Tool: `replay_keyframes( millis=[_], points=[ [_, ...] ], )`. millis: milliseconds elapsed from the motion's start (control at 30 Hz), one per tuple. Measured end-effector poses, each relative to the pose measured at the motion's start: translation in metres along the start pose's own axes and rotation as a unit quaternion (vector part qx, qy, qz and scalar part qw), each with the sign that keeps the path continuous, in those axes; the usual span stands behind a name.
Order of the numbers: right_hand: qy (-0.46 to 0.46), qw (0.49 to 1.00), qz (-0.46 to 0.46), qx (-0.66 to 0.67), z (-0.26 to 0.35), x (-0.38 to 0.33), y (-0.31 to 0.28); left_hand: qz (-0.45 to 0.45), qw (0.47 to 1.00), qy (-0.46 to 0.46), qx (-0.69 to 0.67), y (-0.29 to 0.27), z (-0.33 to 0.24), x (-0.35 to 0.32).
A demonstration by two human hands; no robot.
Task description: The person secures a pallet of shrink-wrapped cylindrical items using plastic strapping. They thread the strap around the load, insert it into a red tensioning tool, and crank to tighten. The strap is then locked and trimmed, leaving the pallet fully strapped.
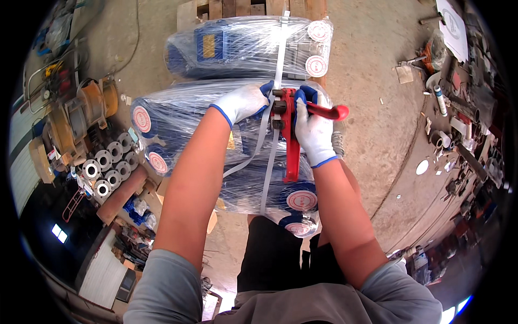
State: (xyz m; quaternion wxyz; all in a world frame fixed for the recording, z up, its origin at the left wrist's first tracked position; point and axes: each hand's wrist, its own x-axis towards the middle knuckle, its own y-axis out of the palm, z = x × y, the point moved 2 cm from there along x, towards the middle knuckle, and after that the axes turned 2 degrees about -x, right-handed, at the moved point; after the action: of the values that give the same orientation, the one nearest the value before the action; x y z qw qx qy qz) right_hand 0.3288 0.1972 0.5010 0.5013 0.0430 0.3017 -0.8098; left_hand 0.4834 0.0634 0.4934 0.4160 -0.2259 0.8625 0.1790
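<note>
We see the strap (280, 48) already around the wrapped motors (216, 113); our right hand (314, 127) grasps the red tensioner (292, 146), left hand (244, 102) grips the strap; sealing seems left.

We look down on two blue machines wrapped in clear film (216, 129), lying on wooden pallet (253, 7) over concrete floor (372, 65). Our left hand (244, 101), white glove with blue cuff, presses on pale strap (270, 146) beside red strapping tool (291, 135). Our right hand (314, 127), gloved alike, wraps around tool's red lever (330, 112). Strap runs up over farther machine (248, 46). Round red-white labels (141, 119) sit on wrapped ends. Grey metal flanges (105, 164) stacked at left; clutter of tools (458, 108) at right.
</note>
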Motion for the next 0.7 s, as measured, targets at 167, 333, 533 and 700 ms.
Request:
replay_keyframes(
  millis=[167,333,533,700],
  points=[
    [-0.197,0.979,-0.042,-0.026,0.001,-0.032,0.005,-0.011,0.999,-0.025,0.019,-0.003,0.007,0.000],
    [-0.227,0.973,-0.040,0.021,-0.018,-0.041,0.011,-0.015,0.995,0.022,0.096,-0.004,-0.004,0.000],
    [-0.161,0.986,-0.025,-0.043,-0.004,-0.012,0.001,-0.033,0.998,-0.034,0.028,0.003,-0.021,-0.012],
    [-0.122,0.989,-0.055,-0.069,0.000,0.001,0.009,-0.029,0.987,-0.071,0.143,-0.009,0.010,0.010]
  ],
)
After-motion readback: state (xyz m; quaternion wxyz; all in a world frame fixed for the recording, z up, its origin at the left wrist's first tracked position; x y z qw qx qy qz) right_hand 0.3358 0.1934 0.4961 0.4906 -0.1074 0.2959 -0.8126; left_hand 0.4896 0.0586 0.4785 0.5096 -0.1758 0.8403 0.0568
